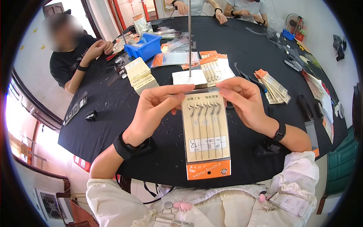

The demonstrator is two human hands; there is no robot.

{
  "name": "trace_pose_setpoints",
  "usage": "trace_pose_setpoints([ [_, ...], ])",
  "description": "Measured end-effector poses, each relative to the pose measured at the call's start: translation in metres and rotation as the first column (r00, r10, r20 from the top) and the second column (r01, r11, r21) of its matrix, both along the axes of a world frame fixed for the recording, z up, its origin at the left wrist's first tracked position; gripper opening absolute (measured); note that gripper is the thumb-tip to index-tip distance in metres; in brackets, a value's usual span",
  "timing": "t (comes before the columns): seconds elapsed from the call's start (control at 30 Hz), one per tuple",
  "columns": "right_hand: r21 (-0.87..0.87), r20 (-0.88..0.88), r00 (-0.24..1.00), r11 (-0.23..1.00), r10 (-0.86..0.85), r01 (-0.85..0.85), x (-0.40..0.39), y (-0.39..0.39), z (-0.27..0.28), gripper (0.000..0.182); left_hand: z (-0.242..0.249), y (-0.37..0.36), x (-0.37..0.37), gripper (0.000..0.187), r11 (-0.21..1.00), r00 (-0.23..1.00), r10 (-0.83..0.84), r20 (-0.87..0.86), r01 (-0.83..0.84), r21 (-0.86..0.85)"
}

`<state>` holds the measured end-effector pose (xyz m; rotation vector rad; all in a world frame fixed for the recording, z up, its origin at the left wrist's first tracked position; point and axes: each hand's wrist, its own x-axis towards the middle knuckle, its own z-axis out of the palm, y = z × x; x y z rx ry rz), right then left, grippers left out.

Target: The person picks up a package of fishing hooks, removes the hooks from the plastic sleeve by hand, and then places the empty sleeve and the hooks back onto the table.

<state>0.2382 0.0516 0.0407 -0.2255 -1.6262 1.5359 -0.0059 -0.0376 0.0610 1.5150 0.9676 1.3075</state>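
Between both hands hangs a fishing hook packet, a clear sleeve with a beige card, several dark hooks on lines and an orange band at its lower end. My left hand pinches the packet's upper left corner between thumb and fingers. At the upper right corner, my right hand grips the same edge, its fingertips closed. Just beyond the fingertips, a white stack stands at the base of a thin metal rod. More hook packets lie right behind it.
A blue bin and beige cards are at the left. To the right lie a fan of packets and pliers. Co-workers sit around the black table, one at the left. A small black clip lies left.
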Motion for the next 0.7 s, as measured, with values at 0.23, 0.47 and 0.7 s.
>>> trace_pose_setpoints([
  [0.23,0.022,-0.088,0.993,0.997,0.078,-0.076,0.0010,-0.0022,0.0033,0.019,-0.0022,-0.0028,0.0002,0.023,0.996,0.998,-0.029,0.050,0.025,0.087],
  [0.47,0.047,-0.118,0.983,0.989,0.141,-0.137,0.0044,0.0016,0.0027,0.017,-0.0031,-0.0074,0.0031,0.024,0.991,0.996,-0.043,0.072,0.033,0.130],
  [0.7,0.142,-0.040,0.992,0.984,0.118,-0.111,0.0082,-0.0017,0.0051,0.017,-0.0080,-0.0084,0.0031,0.023,0.978,0.996,-0.053,0.071,0.037,0.206],
])
